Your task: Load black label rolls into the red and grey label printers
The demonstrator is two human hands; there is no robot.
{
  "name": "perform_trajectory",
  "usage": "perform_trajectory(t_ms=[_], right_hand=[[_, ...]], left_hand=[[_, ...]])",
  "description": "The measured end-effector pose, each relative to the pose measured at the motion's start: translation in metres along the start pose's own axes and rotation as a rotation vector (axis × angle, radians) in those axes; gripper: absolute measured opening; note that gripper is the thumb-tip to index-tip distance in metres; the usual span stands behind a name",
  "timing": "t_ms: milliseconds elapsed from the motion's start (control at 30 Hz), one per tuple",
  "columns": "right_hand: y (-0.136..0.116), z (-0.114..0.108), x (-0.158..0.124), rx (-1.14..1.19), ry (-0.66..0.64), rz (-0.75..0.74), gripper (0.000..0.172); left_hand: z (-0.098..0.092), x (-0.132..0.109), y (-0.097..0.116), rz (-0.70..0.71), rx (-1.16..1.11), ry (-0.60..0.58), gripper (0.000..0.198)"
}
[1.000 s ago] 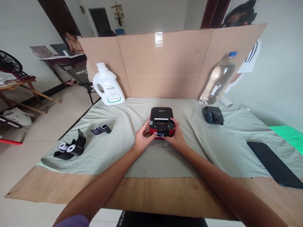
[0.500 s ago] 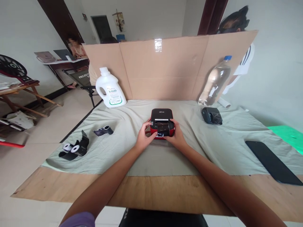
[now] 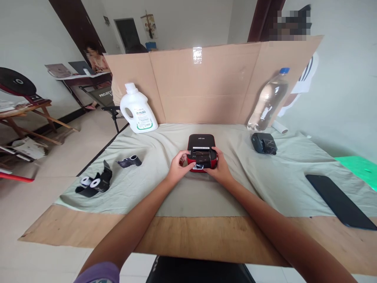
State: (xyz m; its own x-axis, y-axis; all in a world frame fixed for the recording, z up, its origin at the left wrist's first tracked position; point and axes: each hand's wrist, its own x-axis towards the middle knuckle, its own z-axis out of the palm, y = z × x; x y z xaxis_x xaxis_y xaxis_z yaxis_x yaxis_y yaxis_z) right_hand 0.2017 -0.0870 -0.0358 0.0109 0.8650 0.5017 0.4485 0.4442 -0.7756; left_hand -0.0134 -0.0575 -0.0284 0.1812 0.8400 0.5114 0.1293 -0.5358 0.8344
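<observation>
A black and red portable label printer (image 3: 202, 141) lies on the grey-green cloth in the middle of the table. A dark strip of label (image 3: 203, 159) hangs out over its front. My left hand (image 3: 178, 168) grips the printer's left front corner, thumb at the front and fingers along the side. On the opposite side, my right hand (image 3: 220, 167) holds the right front corner, its thumb near the strip's lower end. Parts of the fingers on both hands are hidden behind the printer's sides.
Black label rolls (image 3: 96, 183) and a smaller curled roll (image 3: 131, 161) lie left. A white jug (image 3: 138, 110) and a water bottle (image 3: 268, 102) stand before a cardboard screen (image 3: 203, 86). At right are a second dark printer (image 3: 263, 143) and a phone (image 3: 338, 200). Two people are beyond.
The view has shifted slightly. Both hands stay at the printer's front corners, and my left fingers sit a little differently on its side. The printer keeps its place on the cloth.
</observation>
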Motion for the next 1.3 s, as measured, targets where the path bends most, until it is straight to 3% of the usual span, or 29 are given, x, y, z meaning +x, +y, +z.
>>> perform_trajectory(t_ms=[300,533,933,1300], right_hand=[[0.003,0.002,0.000,0.003,0.007,-0.008,0.088],[-0.001,0.002,-0.001,0.006,0.007,0.018,0.087],[-0.002,0.001,-0.002,0.019,-0.008,0.015,0.095],[0.007,0.003,-0.002,-0.029,-0.005,-0.006,0.113]], left_hand=[[-0.006,0.006,-0.007,-0.108,-0.176,-0.065,0.040],[-0.011,0.008,-0.011,-0.137,-0.154,-0.083,0.044],[-0.009,0.003,-0.015,-0.028,-0.080,-0.053,0.039],[-0.011,0.000,-0.018,0.072,0.040,-0.028,0.037]])
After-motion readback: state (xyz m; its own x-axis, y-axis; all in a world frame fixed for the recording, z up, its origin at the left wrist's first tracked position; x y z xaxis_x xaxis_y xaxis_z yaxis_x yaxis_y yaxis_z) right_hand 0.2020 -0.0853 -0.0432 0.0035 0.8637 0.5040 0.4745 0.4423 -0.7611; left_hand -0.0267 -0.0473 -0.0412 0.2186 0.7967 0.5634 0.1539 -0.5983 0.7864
